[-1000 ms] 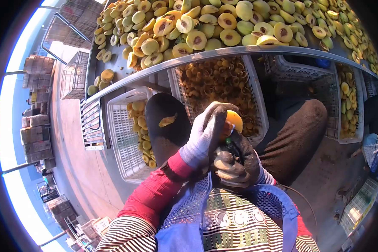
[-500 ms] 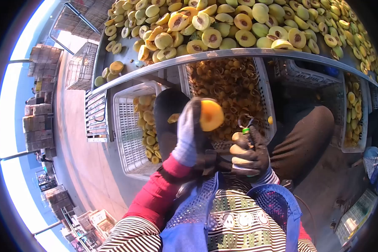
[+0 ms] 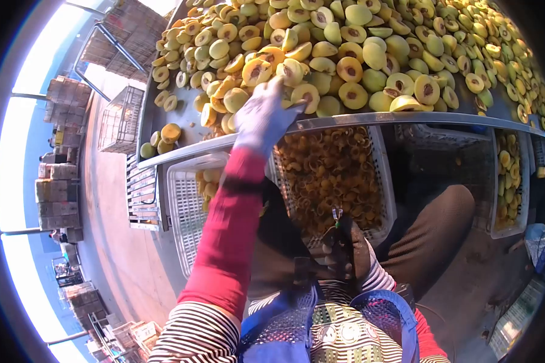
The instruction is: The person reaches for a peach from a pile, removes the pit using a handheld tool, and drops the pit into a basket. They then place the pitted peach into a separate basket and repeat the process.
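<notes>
My left hand [image 3: 261, 121], in a pale grey glove, stretches over the table's metal rim to the heap of halved yellow peaches. Its fingertips are right at a peach half [image 3: 290, 71] with its brown pit hollow facing up, and the thumb stands apart to the right. Low in front of my lap, my right hand [image 3: 345, 251], in a dark glove, is closed around a small pitting tool [image 3: 337, 216]. The tool's metal loop tip and a bit of green show above the fingers; the rest of its handle is hidden.
Below the metal table rim [image 3: 369, 121] stands a crate [image 3: 383, 181] of brown-orange scraps between my knees. A white crate [image 3: 184, 218] with peach halves is at left, another crate [image 3: 498, 224] at right. Stacked crates [image 3: 63, 151] line the far left.
My left hand has gone up and forward from above the scrap crate to the heap; the peach half it held is no longer in it. My right hand, still around the tool, has moved slightly lower.
</notes>
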Demonstrator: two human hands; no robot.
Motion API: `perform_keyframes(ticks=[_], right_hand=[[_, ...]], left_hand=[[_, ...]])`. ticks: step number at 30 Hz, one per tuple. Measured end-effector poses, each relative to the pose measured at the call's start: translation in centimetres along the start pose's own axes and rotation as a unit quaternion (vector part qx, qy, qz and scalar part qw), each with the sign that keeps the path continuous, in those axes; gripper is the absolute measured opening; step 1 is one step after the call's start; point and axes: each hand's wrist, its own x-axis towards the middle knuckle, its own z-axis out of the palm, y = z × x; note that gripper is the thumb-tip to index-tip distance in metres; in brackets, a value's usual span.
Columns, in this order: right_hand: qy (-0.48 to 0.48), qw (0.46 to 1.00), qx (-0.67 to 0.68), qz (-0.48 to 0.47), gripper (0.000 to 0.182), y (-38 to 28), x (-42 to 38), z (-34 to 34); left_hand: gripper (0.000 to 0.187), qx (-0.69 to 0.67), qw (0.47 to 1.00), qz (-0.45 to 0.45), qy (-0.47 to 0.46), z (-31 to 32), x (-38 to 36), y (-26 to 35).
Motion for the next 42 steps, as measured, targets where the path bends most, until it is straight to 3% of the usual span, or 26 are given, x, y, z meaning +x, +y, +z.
perform_keyframes(ticks=[1, 5, 7, 12, 15, 16, 18, 20, 22, 24, 25, 26, 28, 29, 30, 31, 32, 33, 34, 36, 37, 38, 39, 40, 42], right_hand=[[-0.019, 0.999, 0.015, -0.027, 0.057, 0.1, 0.2, -0.5], [-0.054, 0.996, 0.066, -0.015, 0.057, -1.2, 0.5, -0.7], [0.203, 0.975, -0.043, -0.081, 0.056, -2.7, -0.7, 2.6], [0.233, 0.95, -0.116, -0.172, 0.052, -3.0, 0.1, 1.9], [0.206, 0.954, -0.126, -0.18, 0.053, -2.6, 0.6, 1.0], [0.2, 0.959, -0.108, -0.168, 0.053, -2.4, 0.8, 0.8], [0.19, 0.965, -0.086, -0.162, 0.052, -2.7, 1.2, 0.4], [0.177, 0.969, -0.036, -0.171, 0.051, -2.6, 1.2, -0.3], [0.162, 0.973, -0.023, -0.164, 0.046, -3.7, 0.1, 0.8], [0.177, 0.938, -0.112, -0.275, 0.043, -4.2, -0.7, 2.1], [0.179, 0.911, -0.183, -0.323, 0.033, -4.1, -0.6, 1.6], [0.182, 0.912, -0.183, -0.32, 0.033, -3.7, -0.7, 2.1], [0.153, 0.748, -0.393, -0.512, 0.032, -2.3, -0.6, 3.9], [0.184, 0.409, -0.564, -0.694, 0.028, -3.1, 1.0, 3.9], [0.184, 0.41, -0.565, -0.692, 0.028, -2.9, 0.8, 3.9], [0.185, 0.498, -0.544, -0.65, 0.03, -2.6, 0.4, 4.1], [0.182, 0.581, -0.518, -0.601, 0.031, -2.5, 0.1, 4.3], [0.124, 0.721, -0.446, -0.516, 0.034, -2.9, -0.3, 4.6], [0.121, 0.721, -0.448, -0.515, 0.034, -2.5, -0.2, 4.1], [0.154, 0.599, -0.504, -0.603, 0.034, -1.3, 0.0, 3.0], [0.156, 0.598, -0.505, -0.602, 0.034, -1.0, -0.4, 2.8], [0.139, 0.653, -0.485, -0.564, 0.034, -1.0, -0.9, 2.9], [0.12, 0.704, -0.463, -0.524, 0.035, -1.0, -1.2, 3.0], [0.121, 0.704, -0.464, -0.524, 0.035, -0.2, -1.0, 2.3], [0.177, 0.594, -0.508, -0.598, 0.03, 1.4, -0.2, 0.9]], left_hand=[[0.069, -0.002, 0.998, -0.016, -0.053, 2.1, 2.0, 0.1], [0.07, -0.038, 0.998, 0.022, -0.042, 4.6, 3.5, 0.4], [0.063, -0.083, 0.996, 0.005, -0.042, 4.8, 2.3, -0.1], [0.047, -0.033, 0.998, 0.031, -0.042, 3.1, 1.1, 1.6], [0.057, 0.051, 0.966, 0.031, -0.251, 2.1, 4.4, 1.0], [0.057, 0.053, 0.967, 0.03, -0.249, 2.3, 4.9, 0.8], [0.061, 0.107, 0.952, 0.166, -0.234, 3.0, 6.0, 0.9], [0.058, 0.075, 0.958, 0.17, -0.219, 2.7, 5.9, 0.9], [0.052, -0.172, 0.966, 0.052, -0.186, 1.0, 4.6, 1.8], [0.043, -0.34, 0.938, 0.026, -0.059, 1.1, 0.9, 2.9], [0.04, -0.348, 0.936, 0.046, -0.021, -0.3, -1.6, 5.0], [0.04, -0.438, 0.898, 0.037, 0.01, 0.4, -4.0, 5.8], [0.044, -0.483, 0.875, -0.008, -0.027, 1.0, -8.0, 6.9], [0.043, -0.542, 0.837, -0.077, -0.024, 0.8, -9.6, 8.0], [0.043, -0.596, 0.79, -0.144, -0.021, 0.4, -10.8, 9.3], [0.04, -0.657, 0.73, -0.187, 0.0, -0.2, -11.3, 10.3], [0.04, -0.657, 0.729, -0.19, 0.002, -0.3, -12.1, 10.3], [0.039, -0.665, 0.722, -0.189, 0.01, -0.3, -12.8, 10.2], [0.037, -0.673, 0.715, -0.187, 0.016, -0.4, -13.3, 10.2], [0.035, -0.678, 0.709, -0.193, -0.009, -0.8, -13.9, 10.0], [0.035, -0.685, 0.701, -0.197, -0.029, -0.9, -14.2, 10.0], [0.034, -0.691, 0.694, -0.198, -0.049, -1.0, -14.4, 10.2], [0.032, -0.662, 0.72, -0.201, -0.047, -1.3, -14.6, 10.6], [0.032, -0.663, 0.72, -0.201, -0.047, -1.1, -14.9, 10.7], [0.03, -0.663, 0.722, -0.196, -0.033, -0.6, -15.5, 10.9]])
